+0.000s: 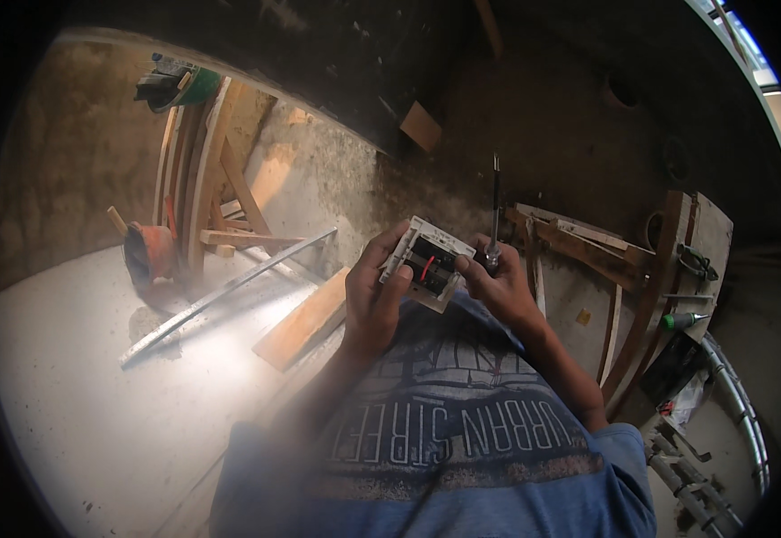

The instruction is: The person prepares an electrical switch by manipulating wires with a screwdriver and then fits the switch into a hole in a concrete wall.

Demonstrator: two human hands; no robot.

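Note:
A white wall switch or socket plate [441,235], its back with black modules facing up, is held in front of my chest. A short red wire [428,267] loops across the black part. My left hand [377,285] grips the plate's left side, thumb on its near edge. At the plate's right edge, my right hand [503,282] pinches with thumb and fingers. That same hand also keeps a screwdriver [495,211] tucked in its fingers, the shaft pointing away from me. What the fingers under the plate do is hidden.
At left lie a metal bar [229,296] and a wooden plank [305,321]; an orange-red container [150,251] stands beside timber framing [207,179]. On the right is a wooden bench [650,305] with a green-handled screwdriver [682,320]. Beside it runs grey conduit [738,394].

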